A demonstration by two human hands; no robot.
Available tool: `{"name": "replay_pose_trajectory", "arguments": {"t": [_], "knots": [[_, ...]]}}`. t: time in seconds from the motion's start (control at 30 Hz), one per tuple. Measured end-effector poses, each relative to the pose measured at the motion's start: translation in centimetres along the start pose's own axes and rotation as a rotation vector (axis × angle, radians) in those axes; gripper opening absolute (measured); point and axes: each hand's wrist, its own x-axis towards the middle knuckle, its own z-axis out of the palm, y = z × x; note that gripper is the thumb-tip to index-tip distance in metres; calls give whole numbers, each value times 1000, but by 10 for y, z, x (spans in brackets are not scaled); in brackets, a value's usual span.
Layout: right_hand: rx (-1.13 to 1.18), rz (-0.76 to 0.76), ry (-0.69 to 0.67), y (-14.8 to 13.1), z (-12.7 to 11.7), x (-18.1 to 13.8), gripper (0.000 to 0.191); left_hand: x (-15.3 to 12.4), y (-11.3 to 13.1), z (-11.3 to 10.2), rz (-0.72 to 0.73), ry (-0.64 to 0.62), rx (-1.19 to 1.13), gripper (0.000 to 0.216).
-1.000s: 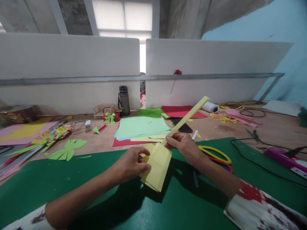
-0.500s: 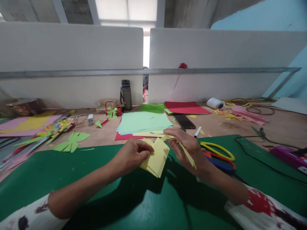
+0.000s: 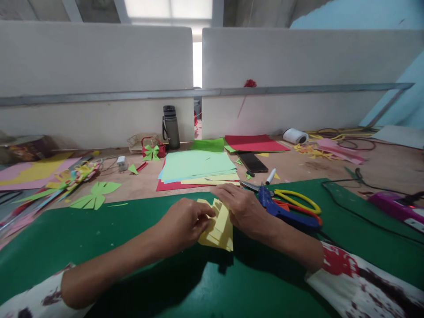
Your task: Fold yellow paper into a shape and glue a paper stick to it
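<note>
Folded yellow paper (image 3: 222,229) is held between my two hands above the green mat (image 3: 139,282). My left hand (image 3: 185,225) pinches its left side between thumb and fingers. My right hand (image 3: 243,207) is closed on the upper right part of the paper, its fingertips partly hidden behind the folds. Several layers and strips of the yellow paper overlap. Just right of my right hand lie a blue glue gun (image 3: 285,212) and scissors with yellow and red handles (image 3: 300,199).
Behind my hands is a stack of pale green paper (image 3: 198,165), with a phone (image 3: 253,162) and a white marker (image 3: 270,176) to its right. A dark bottle (image 3: 171,128) stands at the back. Left lie green paper cut-outs (image 3: 96,195); a purple power strip (image 3: 394,205) is far right.
My right hand has moved left and inward, bringing the strip it held apart onto the rest of the yellow paper. The glue gun and scissors now show more fully.
</note>
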Motion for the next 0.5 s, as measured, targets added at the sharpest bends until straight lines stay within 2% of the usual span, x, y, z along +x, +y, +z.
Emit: {"name": "replay_pose_trajectory", "arguments": {"t": [0.07,0.13,0.3,0.4,0.5], "knots": [[83,17,-12,0,2,0,34,-2,-4,4,71,134,154,19],[132,21,-20,-1,3,1,29,-2,-8,6,172,203,190,20],[244,20,-49,-8,5,1,22,2,-12,12,391,254,61,22],[231,41,-74,-13,3,1,31,6,-13,15,485,319,-63,20],[167,67,-68,-12,-7,-4,42,9,-10,15,468,369,-196,21]]}}
